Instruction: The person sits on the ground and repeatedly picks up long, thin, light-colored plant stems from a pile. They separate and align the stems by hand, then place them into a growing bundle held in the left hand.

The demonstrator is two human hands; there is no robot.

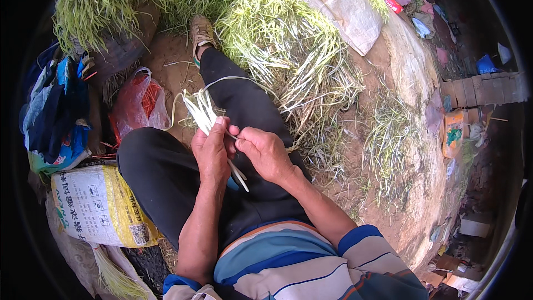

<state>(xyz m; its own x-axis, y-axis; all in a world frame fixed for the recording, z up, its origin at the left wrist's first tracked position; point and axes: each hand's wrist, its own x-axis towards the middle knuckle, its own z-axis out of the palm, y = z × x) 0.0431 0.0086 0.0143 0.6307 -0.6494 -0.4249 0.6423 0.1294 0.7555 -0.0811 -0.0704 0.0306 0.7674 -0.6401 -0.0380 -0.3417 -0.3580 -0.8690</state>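
Observation:
My left hand (212, 150) is closed around a small bundle of pale, yellowish-green plant stalks (200, 110), above my dark trousers. The stalks' white ends point up and left, and a few thin ends stick out below the hand. Just to the right, my right hand (264, 152) touches the left fingers and pinches a thin strand at the bundle; what the strand is made of is unclear. Long stems curve away from the bundle. Beyond my outstretched leg lies a large heap of pale green stalks (287, 46) on the dirt ground.
At the left stand a clear plastic bag of red ties (139, 102), a printed woven feed sack (95, 206) and piled cloths and bags (56, 112). More greens (104, 4) rise at upper left. A plastic sheet (341, 4) and scattered stalks (389, 146) lie to the right.

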